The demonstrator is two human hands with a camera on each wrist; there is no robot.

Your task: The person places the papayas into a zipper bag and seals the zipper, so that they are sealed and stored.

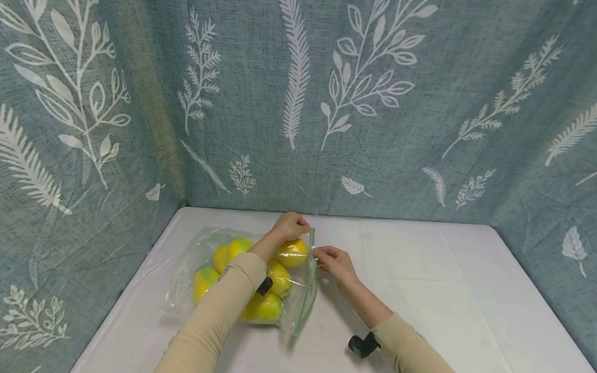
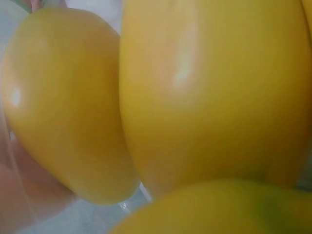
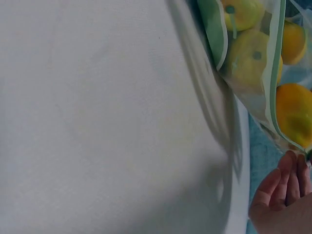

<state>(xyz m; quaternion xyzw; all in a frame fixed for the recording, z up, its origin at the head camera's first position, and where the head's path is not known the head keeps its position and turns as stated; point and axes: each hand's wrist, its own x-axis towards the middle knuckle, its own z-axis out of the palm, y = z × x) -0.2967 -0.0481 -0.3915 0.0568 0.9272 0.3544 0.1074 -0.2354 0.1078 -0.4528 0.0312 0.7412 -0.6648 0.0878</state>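
A clear zip bag [image 1: 186,280] with a green zip strip [image 1: 308,298] lies on the table, its mouth facing right. Inside it are several yellow-green mangoes [image 1: 263,309], which fill the left wrist view as large smooth mangoes [image 2: 214,87]. Reaching across the bag, my left hand [image 1: 291,226] pinches the far end of the strip. My right hand [image 1: 337,265] grips the strip slightly nearer, between thumb and fingers. In the right wrist view, the fingertips of my right hand [image 3: 285,195] meet the strip's end, and the mouth gapes partly toward the near end.
The white-covered table [image 1: 434,290] extends to the right of the bag. A blue-green curtain with white leaf prints [image 1: 261,114] hangs along its back and sides. Near my right sleeve a black wrist camera [image 1: 363,345] is strapped.
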